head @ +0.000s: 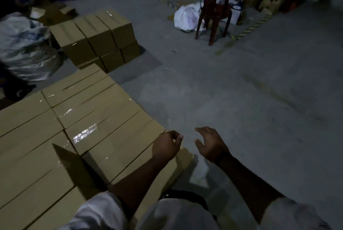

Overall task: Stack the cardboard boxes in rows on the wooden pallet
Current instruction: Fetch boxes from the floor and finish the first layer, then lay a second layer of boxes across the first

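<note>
A large stack of taped cardboard boxes (pixel 89 129) fills the lower left, laid in tight rows; the pallet under it is hidden. A smaller pile of boxes (pixel 96 34) stands on the floor further back. My left hand (pixel 166 146) hovers over the near right corner of the large stack, fingers loosely curled, holding nothing. Just off the stack's edge, my right hand (pixel 211 144) hangs over the bare floor, empty, with relaxed fingers spread.
A dark red plastic chair (pixel 213 6) stands at the back with a white sack (pixel 185 17) beside it. A crumpled plastic bundle (pixel 24 45) lies at left. Grey concrete floor (pixel 250 90) stretches to the right. Yellow-black tape marks the floor.
</note>
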A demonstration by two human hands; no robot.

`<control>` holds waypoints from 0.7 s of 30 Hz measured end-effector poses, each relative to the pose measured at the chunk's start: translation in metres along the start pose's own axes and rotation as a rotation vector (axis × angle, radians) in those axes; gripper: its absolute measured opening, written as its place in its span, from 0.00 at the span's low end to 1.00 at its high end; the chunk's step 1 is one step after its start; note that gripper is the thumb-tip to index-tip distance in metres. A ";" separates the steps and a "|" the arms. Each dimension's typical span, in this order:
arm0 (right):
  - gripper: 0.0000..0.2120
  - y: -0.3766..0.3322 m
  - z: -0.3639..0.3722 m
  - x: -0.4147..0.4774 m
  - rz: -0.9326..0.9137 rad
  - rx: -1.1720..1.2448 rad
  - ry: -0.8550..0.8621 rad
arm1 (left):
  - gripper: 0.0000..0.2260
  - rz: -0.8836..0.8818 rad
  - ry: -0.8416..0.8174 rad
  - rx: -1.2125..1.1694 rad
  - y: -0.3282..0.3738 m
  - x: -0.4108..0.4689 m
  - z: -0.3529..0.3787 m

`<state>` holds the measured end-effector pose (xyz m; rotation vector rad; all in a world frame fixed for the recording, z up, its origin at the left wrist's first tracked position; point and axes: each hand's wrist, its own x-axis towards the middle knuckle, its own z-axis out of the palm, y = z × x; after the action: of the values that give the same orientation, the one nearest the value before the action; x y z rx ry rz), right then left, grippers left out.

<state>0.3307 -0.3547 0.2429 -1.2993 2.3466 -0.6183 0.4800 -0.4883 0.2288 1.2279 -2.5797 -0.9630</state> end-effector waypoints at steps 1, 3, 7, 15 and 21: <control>0.25 0.004 -0.008 0.011 -0.018 -0.010 -0.019 | 0.15 -0.011 0.002 0.002 0.004 0.009 0.000; 0.23 0.011 -0.023 0.034 -0.054 -0.036 -0.066 | 0.14 -0.044 0.013 -0.001 0.012 0.028 0.002; 0.23 0.031 -0.043 0.087 -0.168 -0.107 -0.143 | 0.13 -0.152 0.077 -0.077 0.023 0.067 0.011; 0.23 0.053 -0.082 0.188 -0.311 -0.157 -0.261 | 0.13 -0.314 0.209 -0.197 0.055 0.131 0.027; 0.22 0.055 -0.075 0.230 -0.405 -0.135 -0.380 | 0.13 -0.488 0.250 -0.239 0.059 0.129 0.036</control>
<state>0.1389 -0.5127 0.2479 -1.7963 1.8578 -0.2898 0.3425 -0.5377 0.2163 1.8107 -1.9470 -1.0722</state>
